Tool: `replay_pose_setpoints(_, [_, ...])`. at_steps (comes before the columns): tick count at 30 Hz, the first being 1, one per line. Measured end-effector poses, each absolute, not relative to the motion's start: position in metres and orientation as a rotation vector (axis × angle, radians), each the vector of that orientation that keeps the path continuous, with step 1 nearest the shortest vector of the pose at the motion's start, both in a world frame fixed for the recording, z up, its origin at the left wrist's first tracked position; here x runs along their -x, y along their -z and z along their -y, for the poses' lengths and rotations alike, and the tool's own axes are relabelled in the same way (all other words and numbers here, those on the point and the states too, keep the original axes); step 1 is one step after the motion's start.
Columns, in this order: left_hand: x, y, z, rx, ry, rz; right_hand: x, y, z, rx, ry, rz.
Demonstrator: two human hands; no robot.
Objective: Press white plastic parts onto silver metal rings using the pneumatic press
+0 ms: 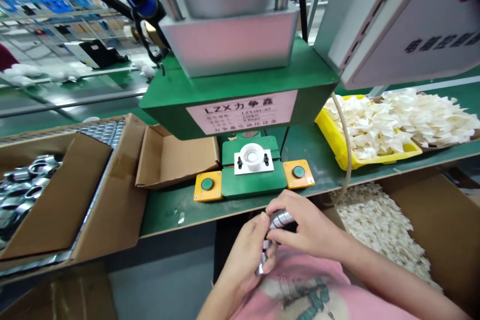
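Observation:
In front of my chest, my right hand is closed round a short stack of shiny metal rings. My left hand meets it, thumb and fingertips at the stack's near end. More silver rings show between the curled fingers of my left hand, partly hidden by them. Beyond my hands stands a green press with a round white fixture on its base. A green push button in a yellow box is on the fixture's left, and a second button on its right.
At left, a cardboard box holds loose metal rings and rows of stacked ones. Beside it sits a shallow cardboard tray. At right are a yellow bin of white pieces and, lower, a carton with small pale pieces.

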State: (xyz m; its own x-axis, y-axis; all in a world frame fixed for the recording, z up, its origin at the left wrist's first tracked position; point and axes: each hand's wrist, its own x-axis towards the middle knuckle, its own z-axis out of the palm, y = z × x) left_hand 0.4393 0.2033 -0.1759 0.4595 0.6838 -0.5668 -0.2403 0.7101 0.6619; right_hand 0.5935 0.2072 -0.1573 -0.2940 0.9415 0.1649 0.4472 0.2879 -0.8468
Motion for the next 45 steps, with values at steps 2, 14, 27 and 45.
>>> replay_pose_setpoints(2, [-0.442,0.175,-0.202,-0.487,-0.609,-0.934,-0.593,0.158,-0.207,1.289,-0.957,1.775])
replay_pose_setpoints(14, [-0.433,0.176,-0.213,-0.551,-0.759,-0.900,-0.601,0.156,-0.206,1.380,-1.198,1.328])
replay_pose_setpoints(27, [-0.434,0.165,-0.204,-0.908,-0.829,-1.166,-0.581,0.165,-0.193,1.273,-0.898,1.800])
replay_pose_setpoints(45, [-0.440,0.177,-0.204,-0.662,-0.849,-1.056,-0.590,0.172,-0.185,1.367,-0.976,1.835])
